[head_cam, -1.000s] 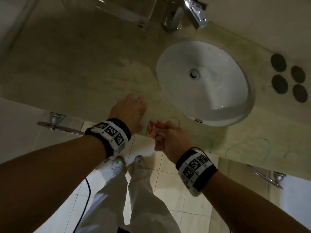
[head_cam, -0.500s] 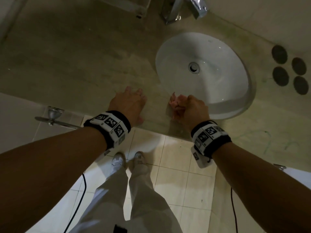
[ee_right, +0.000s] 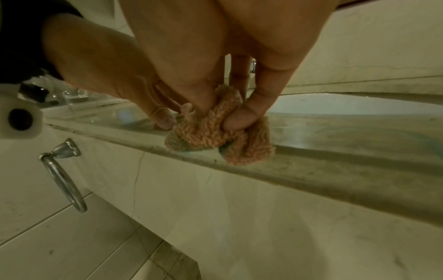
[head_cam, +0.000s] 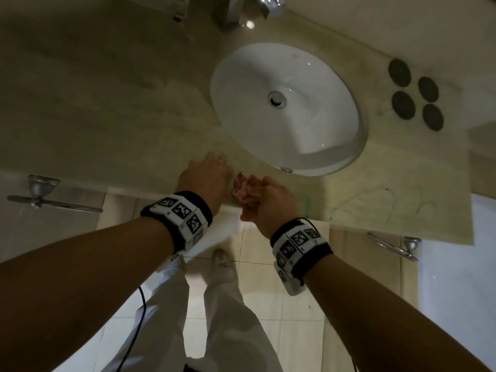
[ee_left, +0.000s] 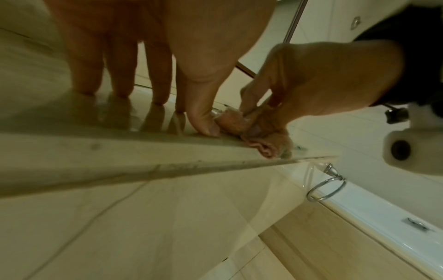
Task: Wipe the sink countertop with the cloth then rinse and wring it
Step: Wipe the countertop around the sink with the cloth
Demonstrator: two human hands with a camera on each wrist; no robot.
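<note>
A small pink-orange cloth [head_cam: 244, 189] [ee_right: 215, 136] [ee_left: 258, 136] is bunched up at the front edge of the beige countertop [head_cam: 107, 108], just in front of the white oval sink [head_cam: 316, 135]. My right hand [head_cam: 264, 197] [ee_right: 215, 113] pinches it between thumb and fingers and holds it down on the stone. My left hand [head_cam: 208, 175] [ee_left: 153, 91] rests flat on the countertop right beside the cloth, fingers straight, thumb tip touching the surface next to it. Green scribble marks [head_cam: 375, 200] run along the counter to the right of the cloth.
A chrome faucet [head_cam: 252, 9] stands behind the sink. Several dark round discs [head_cam: 416, 98] lie at the right of the counter. Towel rings [head_cam: 40, 194] [head_cam: 402, 245] hang on the cabinet front at both sides. My legs and tiled floor [head_cam: 281, 331] are below.
My right hand has drawn the cloth back from near the sink rim to the front edge, close against my left hand. The left hand has stayed on the counter.
</note>
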